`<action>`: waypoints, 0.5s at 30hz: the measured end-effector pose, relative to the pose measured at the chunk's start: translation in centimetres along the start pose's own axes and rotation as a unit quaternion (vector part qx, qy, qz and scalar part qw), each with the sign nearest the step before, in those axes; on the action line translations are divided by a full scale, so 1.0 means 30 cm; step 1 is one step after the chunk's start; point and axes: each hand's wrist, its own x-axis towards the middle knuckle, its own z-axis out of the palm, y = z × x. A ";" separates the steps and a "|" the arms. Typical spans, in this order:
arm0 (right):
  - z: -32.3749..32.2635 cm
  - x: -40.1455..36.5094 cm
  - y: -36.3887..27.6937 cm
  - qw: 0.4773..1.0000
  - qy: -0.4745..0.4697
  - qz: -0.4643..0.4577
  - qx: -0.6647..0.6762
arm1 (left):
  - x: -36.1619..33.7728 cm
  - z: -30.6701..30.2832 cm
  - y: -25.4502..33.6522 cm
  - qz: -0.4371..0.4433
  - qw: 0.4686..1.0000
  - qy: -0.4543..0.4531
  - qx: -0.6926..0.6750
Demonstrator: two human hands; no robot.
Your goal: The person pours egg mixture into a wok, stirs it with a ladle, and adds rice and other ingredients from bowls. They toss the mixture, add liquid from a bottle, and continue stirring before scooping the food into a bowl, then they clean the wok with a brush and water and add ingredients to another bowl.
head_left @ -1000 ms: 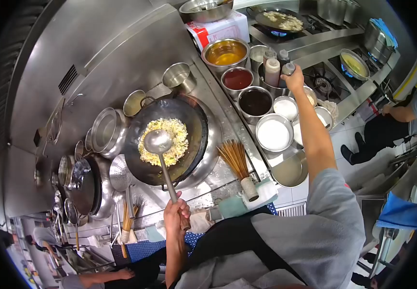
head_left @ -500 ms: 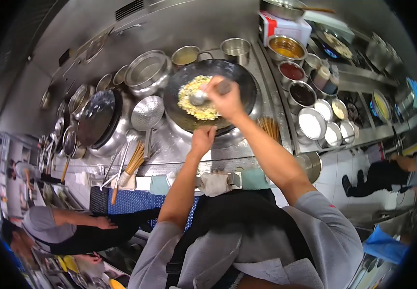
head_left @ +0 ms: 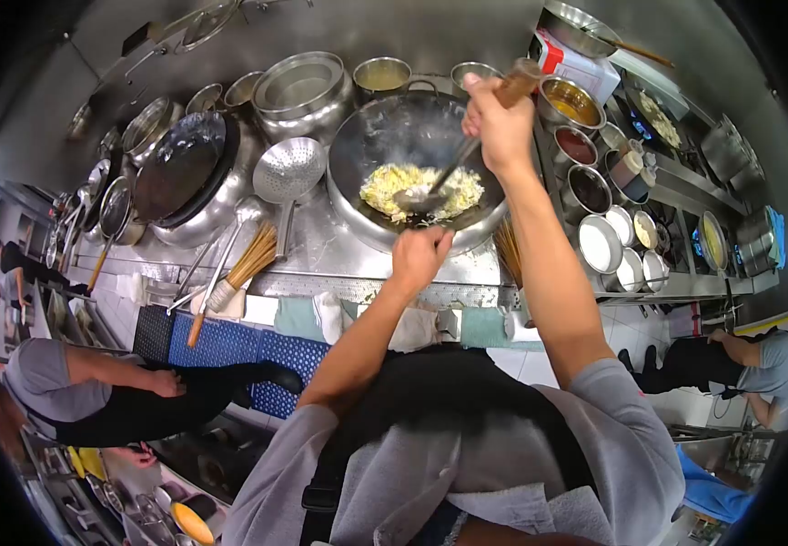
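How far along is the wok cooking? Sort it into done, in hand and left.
Done: fried rice sits mixed yellow and white in the wok. In hand: the right hand grips the ladle, bowl in the rice; the left hand grips the wok's near rim. Left: rice not yet out of the wok.

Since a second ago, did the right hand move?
Yes. The right hand went from the bottles across to the wok, gripping the ladle.
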 end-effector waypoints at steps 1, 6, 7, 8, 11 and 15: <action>-0.007 0.059 0.030 1.000 0.000 -0.014 0.005 | -0.033 0.033 -0.026 -0.005 1.000 -0.013 -0.004; -0.020 0.097 -0.059 0.993 0.006 -0.093 0.068 | -0.294 -0.140 0.113 0.081 0.996 0.007 0.033; -0.021 0.062 -0.021 0.996 0.004 -0.056 0.067 | -0.232 -0.176 0.139 0.104 0.993 0.016 0.057; -0.013 0.029 0.030 0.997 -0.004 -0.023 0.067 | -0.129 -0.176 0.114 0.128 0.989 0.047 0.052; 0.016 -0.074 0.069 0.997 -0.047 -0.021 0.063 | 0.093 -0.097 0.014 -0.005 1.000 0.007 -0.017; -0.047 0.056 0.123 0.992 0.035 -0.118 0.001 | -0.114 -0.010 0.024 -0.010 1.000 0.000 0.026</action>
